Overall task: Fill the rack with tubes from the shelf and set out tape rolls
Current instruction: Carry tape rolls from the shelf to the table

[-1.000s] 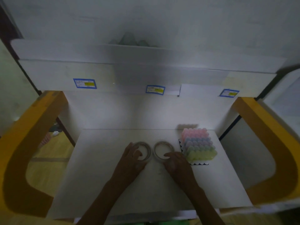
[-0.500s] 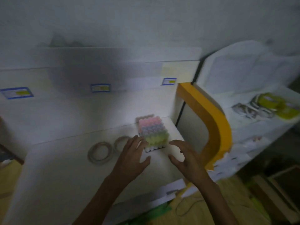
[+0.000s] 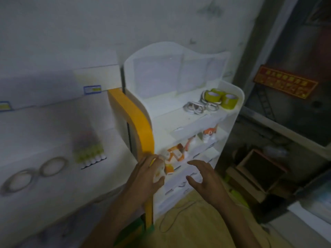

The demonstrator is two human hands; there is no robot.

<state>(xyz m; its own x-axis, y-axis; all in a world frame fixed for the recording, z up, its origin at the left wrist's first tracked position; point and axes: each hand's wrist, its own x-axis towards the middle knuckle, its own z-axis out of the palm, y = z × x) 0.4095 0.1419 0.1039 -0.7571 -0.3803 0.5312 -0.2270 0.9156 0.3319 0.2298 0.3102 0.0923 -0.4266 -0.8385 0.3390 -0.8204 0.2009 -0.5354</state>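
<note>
Orange-and-white cartons (image 3: 174, 154) on the white shelf unit (image 3: 231, 120) lie just ahead of both grips; left hand (image 3: 145, 178) rests on a pale item there, hold unclear; right hand (image 3: 204, 178) released, fingers spread, holding nothing. Filled tube rack (image 3: 89, 151) and two tape rolls (image 3: 34, 171) sit on the counter (image 3: 59, 203), far left of the grips; remaining rolls (image 3: 209, 102) lie far ahead, nearer the right hand

White table (image 3: 53, 197) with two tape rings (image 3: 34, 173) beside a tube rack (image 3: 88, 151); shelf (image 3: 231, 122) with tape rolls (image 3: 217, 98).
</note>
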